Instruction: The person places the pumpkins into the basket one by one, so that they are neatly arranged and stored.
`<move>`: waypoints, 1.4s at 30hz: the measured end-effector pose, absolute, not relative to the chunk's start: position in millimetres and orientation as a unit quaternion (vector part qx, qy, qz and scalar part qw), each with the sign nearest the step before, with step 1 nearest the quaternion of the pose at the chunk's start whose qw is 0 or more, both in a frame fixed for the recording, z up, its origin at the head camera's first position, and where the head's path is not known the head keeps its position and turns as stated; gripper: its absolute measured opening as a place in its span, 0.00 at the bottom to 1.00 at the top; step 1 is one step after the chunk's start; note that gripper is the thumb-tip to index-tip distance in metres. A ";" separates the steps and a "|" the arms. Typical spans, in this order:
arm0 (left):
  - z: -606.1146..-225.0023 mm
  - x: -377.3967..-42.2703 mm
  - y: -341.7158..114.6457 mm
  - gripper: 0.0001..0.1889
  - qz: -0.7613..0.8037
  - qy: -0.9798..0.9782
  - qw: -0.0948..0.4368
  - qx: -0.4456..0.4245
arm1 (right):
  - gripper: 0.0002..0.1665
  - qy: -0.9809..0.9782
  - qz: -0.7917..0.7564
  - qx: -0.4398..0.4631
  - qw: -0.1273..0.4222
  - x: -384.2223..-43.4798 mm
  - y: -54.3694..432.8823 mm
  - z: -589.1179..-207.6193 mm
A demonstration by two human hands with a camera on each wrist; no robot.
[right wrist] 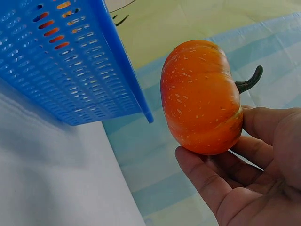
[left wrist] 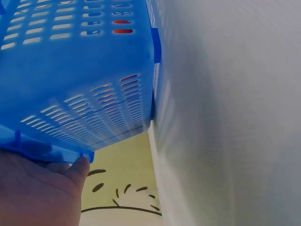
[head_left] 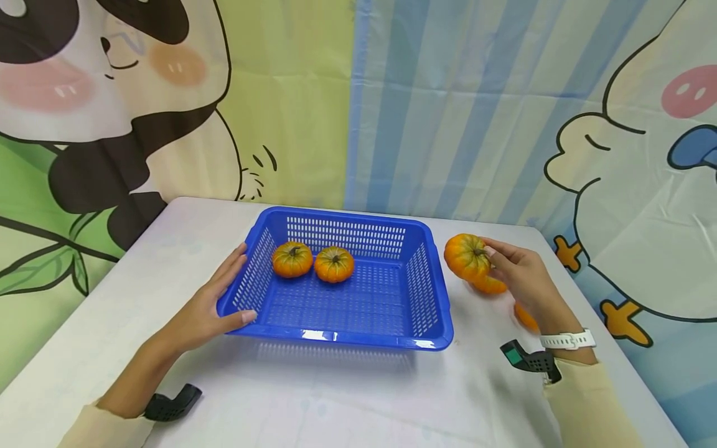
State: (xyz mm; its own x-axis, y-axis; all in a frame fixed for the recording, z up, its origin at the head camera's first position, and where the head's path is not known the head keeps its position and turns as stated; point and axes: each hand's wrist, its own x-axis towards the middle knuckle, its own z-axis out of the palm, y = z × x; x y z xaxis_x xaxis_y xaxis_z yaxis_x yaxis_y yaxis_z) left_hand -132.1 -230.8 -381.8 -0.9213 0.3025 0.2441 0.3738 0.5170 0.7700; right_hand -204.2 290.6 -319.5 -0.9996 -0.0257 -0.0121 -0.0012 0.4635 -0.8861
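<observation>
A blue slotted plastic basket (head_left: 336,341) stands on the white table. Inside it, near the left end, two small orange pumpkins (head_left: 292,259) sit side by side. My left hand (head_left: 196,314) rests at the basket's left rim, fingers extended along its outer side and thumb lying over the front corner; in the left wrist view a fingertip touches the rim (left wrist: 56,153). Right of the basket, my right hand (head_left: 523,274) holds another small pumpkin (right wrist: 202,96) near its dark curved stem, thumb on the stem side and fingers beneath. This pumpkin is up beside the right rim.
Two more pumpkins lie on the table (head_left: 347,398) at the right: one (head_left: 490,285) partly behind the held one, another (head_left: 525,316) partly hidden by my right wrist. A cartoon-printed curtain (head_left: 302,112) hangs behind the table.
</observation>
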 end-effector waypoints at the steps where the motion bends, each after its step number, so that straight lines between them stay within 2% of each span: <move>1: -381.9 -132.2 -230.8 0.51 -0.451 -0.870 0.039 -0.195 | 0.35 0.855 -0.518 -0.012 0.011 -204.2 289.5 -318.9; 9: -382.8 -133.9 -231.8 0.51 -0.454 -0.868 0.040 -0.199 | 0.37 0.853 -0.520 -0.043 0.008 -210.5 277.6 -314.3; 18: -382.2 -132.3 -231.2 0.51 -0.450 -0.871 0.041 -0.192 | 0.37 0.844 -0.528 -0.085 0.034 -223.7 252.4 -298.9; 24: -381.8 -132.1 -229.5 0.51 -0.447 -0.873 0.044 -0.190 | 0.36 0.827 -0.547 -0.127 0.036 -230.0 240.4 -292.1; 42: -381.9 -131.7 -230.6 0.51 -0.445 -0.873 0.048 -0.193 | 0.30 0.819 -0.545 -0.162 0.074 -247.4 195.4 -282.4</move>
State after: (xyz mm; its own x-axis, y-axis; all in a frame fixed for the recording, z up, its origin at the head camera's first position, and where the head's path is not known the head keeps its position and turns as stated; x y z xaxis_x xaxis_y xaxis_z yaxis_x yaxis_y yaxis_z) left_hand -131.7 -230.6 -381.9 -0.9207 0.2948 0.2557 0.3800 0.5284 0.7592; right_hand -247.4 195.4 -282.4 -0.9367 -0.3459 0.0547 -0.1842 0.3539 -0.9170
